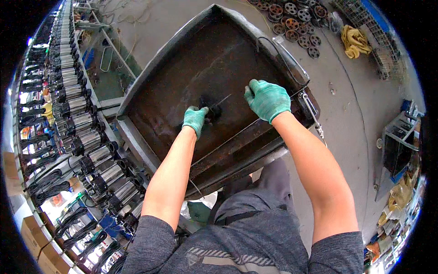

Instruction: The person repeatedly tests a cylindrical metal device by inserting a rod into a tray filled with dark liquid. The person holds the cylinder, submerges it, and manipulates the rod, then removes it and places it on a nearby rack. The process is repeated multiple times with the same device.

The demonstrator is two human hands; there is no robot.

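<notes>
Both my hands wear green knit gloves over a deep, dark metal tray (196,59). My left hand (195,119) is closed at the edge of a small black part (213,111), whose exact kind is hard to make out against the dark tray floor. A thin metal shaft (223,100) sticks out from that part toward the upper right. My right hand (269,101) is curled closed above the tray's right side, apart from the black part. Whatever its fingers may hold is hidden.
A curving rack of cylindrical motors with coiled black cables (68,91) runs along the left. At the tray's right edge sit a metal rod linkage (311,109) and a bent hose (285,59). Several pulley wheels (296,23), a yellow cloth (355,41) and a cart (397,141) stand beyond.
</notes>
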